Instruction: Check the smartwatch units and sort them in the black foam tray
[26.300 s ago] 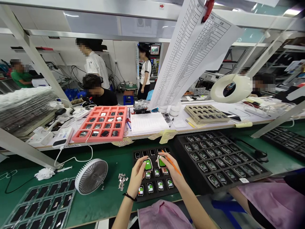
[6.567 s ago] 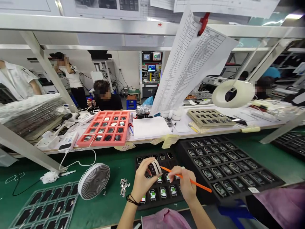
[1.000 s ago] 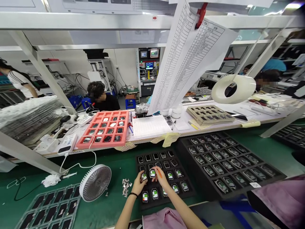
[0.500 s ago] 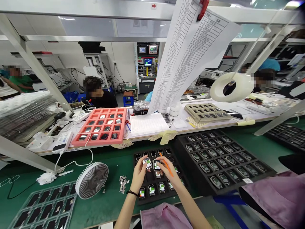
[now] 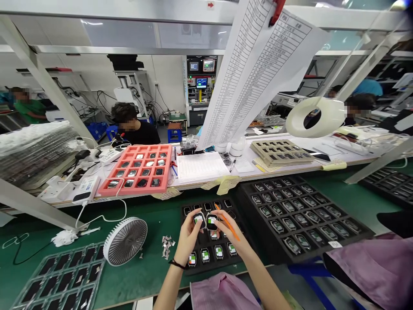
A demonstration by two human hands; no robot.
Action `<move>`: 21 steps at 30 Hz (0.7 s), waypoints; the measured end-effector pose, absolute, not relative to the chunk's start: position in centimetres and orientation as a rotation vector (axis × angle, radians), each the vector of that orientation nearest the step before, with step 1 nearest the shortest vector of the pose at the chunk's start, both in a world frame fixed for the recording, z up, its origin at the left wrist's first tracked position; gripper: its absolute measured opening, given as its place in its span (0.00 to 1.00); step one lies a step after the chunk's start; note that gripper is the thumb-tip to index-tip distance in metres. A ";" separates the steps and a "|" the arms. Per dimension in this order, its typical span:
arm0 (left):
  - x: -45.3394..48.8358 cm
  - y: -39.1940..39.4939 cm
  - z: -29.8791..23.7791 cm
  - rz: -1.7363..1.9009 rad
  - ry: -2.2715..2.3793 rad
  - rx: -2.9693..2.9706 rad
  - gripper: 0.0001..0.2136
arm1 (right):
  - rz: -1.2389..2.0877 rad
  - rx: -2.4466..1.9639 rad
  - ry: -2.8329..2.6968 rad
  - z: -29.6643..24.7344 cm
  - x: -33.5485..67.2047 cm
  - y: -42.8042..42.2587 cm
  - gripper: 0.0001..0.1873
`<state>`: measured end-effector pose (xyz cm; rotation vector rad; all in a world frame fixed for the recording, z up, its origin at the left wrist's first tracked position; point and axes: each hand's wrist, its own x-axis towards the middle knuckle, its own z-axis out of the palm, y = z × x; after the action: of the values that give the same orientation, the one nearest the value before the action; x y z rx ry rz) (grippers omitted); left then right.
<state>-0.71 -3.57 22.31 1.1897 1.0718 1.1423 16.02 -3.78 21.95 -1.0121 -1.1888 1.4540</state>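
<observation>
Pinched one watch [image 5: 199,218] in the left hand [image 5: 187,234] and another watch [image 5: 211,221] in the right hand [image 5: 228,233], close together over the near black tray [image 5: 212,266]. Held an orange stick [image 5: 231,227] there too. Could have bumped both, held so close, or scratched one with that stick.

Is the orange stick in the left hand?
No, the right hand holds the orange stick along with a watch.

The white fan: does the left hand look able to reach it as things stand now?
Probably yes, but not freely: the left hand holds a watch. Between hand and fan, the low scraps on the table hardly block the way.
</observation>
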 end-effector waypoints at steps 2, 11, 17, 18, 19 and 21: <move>-0.8 -3.7 22.5 1.124 1.067 1.171 0.21 | 1.454 -1.002 -1.195 21.9 15.9 -3.8 0.14; -1.2 -4.0 22.7 1.128 1.094 1.189 0.21 | 1.426 -1.008 -1.217 22.2 15.6 -3.8 0.15; -1.4 -4.3 22.7 1.128 1.098 1.172 0.21 | 1.453 -0.990 -1.184 22.2 15.4 -3.8 0.15; -1.4 -4.4 22.6 1.131 1.098 1.173 0.21 | 1.453 -0.988 -1.187 22.2 15.4 -3.8 0.15; -1.4 -4.4 22.6 1.136 1.100 1.181 0.21 | 1.452 -0.986 -1.191 22.2 15.4 -3.8 0.15; -1.5 -4.4 22.7 1.145 1.109 1.202 0.21 | 1.446 -0.985 -1.198 22.3 15.4 -3.9 0.15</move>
<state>-1.46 -4.41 22.65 1.2023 1.1094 1.1450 15.40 -3.87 22.27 -0.9845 -1.1982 1.4463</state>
